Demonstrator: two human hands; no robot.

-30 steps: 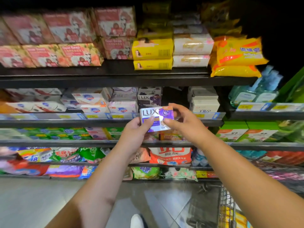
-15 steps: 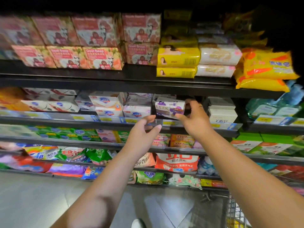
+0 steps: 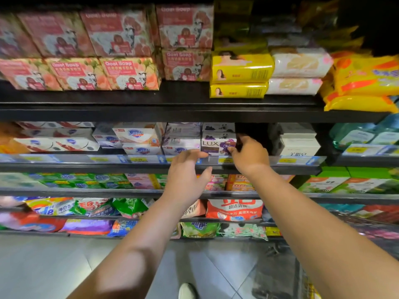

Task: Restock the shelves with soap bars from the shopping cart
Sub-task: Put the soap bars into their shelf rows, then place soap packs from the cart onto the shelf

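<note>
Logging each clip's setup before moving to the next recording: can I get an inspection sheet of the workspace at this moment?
Surface: black metal shelf with a clear price rail, second tier from the top; dark gap right of the soap.
Job's things: purple-and-white LUX soap box at the shelf front, similar boxes above it.
Clutter: pink Goat Soap cartons and yellow soap packs on the tier above; orange detergent bag below.
Grippers: right hand pinches the box's right end; left hand open at the price rail, holding nothing.
Cables: nothing seen.
Surroundings: grey tiled floor; white shoe tip.
</note>
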